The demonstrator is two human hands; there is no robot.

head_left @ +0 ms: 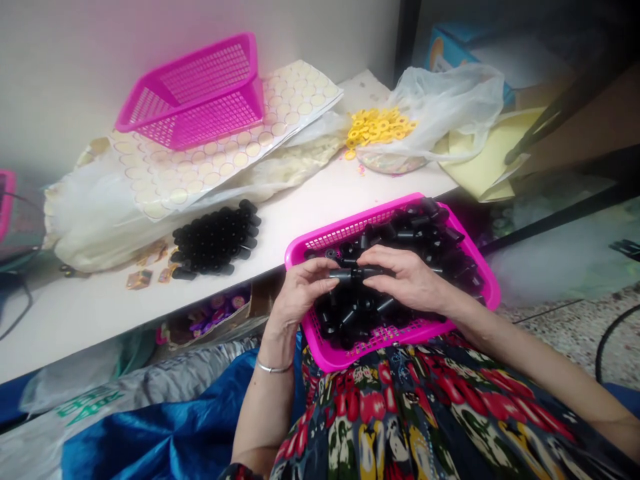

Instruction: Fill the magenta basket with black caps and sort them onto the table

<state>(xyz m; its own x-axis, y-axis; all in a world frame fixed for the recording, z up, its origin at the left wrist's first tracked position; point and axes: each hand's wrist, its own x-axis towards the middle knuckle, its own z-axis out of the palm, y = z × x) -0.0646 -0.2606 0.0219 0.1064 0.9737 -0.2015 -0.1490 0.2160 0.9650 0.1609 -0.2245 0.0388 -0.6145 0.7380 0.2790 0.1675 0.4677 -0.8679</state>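
Observation:
Over a pink basket (489, 283) full of black cylindrical parts, my two hands are close together. A black cylindrical part (341, 274) is pinched between the thumb and fingers of my left hand (306, 288). The thumb and fingers of my right hand (400, 275) close on another dark piece (367, 272), in line with the first. Whether the two pieces are joined is unclear. To the left on the white table (285, 213) lies a bunch of black cylinders (215, 239), packed side by side.
At the back left an empty pink basket (215, 93) rests on sheets with printed circles (300, 93). Yellow rings (380, 127) lie beside a clear plastic bag (450, 107). Small orange packets (140, 279) are near the front edge. A dark metal post (555, 100) slants at the right.

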